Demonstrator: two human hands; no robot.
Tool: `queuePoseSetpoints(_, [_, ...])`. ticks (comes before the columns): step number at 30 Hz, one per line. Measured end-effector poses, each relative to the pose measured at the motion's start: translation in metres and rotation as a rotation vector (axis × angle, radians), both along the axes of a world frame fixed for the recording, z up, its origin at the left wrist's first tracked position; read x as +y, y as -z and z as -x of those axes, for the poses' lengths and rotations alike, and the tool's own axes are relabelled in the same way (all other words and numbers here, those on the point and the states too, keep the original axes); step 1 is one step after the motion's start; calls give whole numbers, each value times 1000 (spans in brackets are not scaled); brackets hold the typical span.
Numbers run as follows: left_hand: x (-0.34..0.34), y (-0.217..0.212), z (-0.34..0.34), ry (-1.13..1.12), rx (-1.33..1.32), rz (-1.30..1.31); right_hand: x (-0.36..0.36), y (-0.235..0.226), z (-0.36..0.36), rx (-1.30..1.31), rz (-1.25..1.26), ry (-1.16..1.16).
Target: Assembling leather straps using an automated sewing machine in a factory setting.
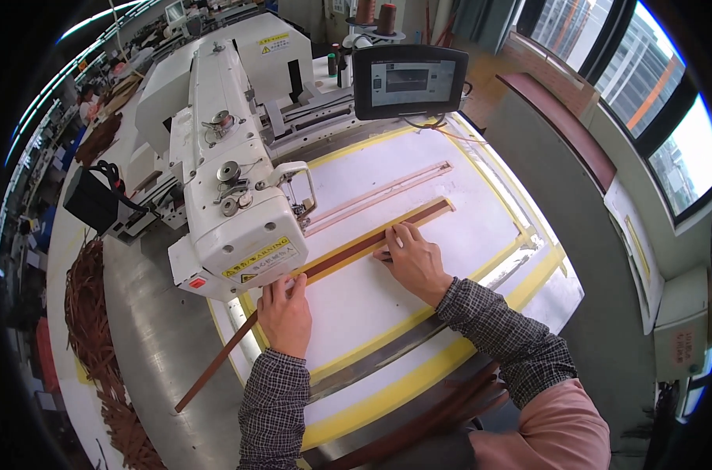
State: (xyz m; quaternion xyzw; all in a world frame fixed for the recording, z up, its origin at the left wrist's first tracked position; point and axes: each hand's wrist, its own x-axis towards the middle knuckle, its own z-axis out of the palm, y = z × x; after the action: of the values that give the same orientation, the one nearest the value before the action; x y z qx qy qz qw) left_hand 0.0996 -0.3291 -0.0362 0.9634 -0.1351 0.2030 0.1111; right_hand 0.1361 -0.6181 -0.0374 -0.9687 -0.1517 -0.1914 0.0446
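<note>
Though slightly parted, both hands' fingers [281,290] [403,234] touch strip [348,254].

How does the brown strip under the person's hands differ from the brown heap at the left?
The brown strip runs nearly straight between the left hand and right hand, while the brown heap is tangled. Both hands touch the strip; neither touches the heap. The strip crosses the white board; the heap lies off it. Both are brown.
</note>
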Motion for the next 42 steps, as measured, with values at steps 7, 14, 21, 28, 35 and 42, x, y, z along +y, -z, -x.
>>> queuePoseSetpoints(7, [-9, 2, 2, -8, 6, 32, 109, 8, 18, -10, -128, -259])
queuePoseSetpoints(14, [-2, 4, 4, -8, -22, 69, 53, -5, 7, -88, -167, -203])
queuePoseSetpoints(21, [-5, 5, 2, -15, -42, 32, 1, -5, -5, -139, -67, -23])
queuePoseSetpoints(28, [4, 4, 5, 44, 0, 204, 120, 8, 22, -1, -89, -291])
queuePoseSetpoints(35, [6, 5, 13, 7, -64, 117, 115, -2, 20, -12, -221, -382])
queuePoseSetpoints(42, [9, 1, 21, 19, -38, 107, 119, -5, 23, 9, -223, -340])
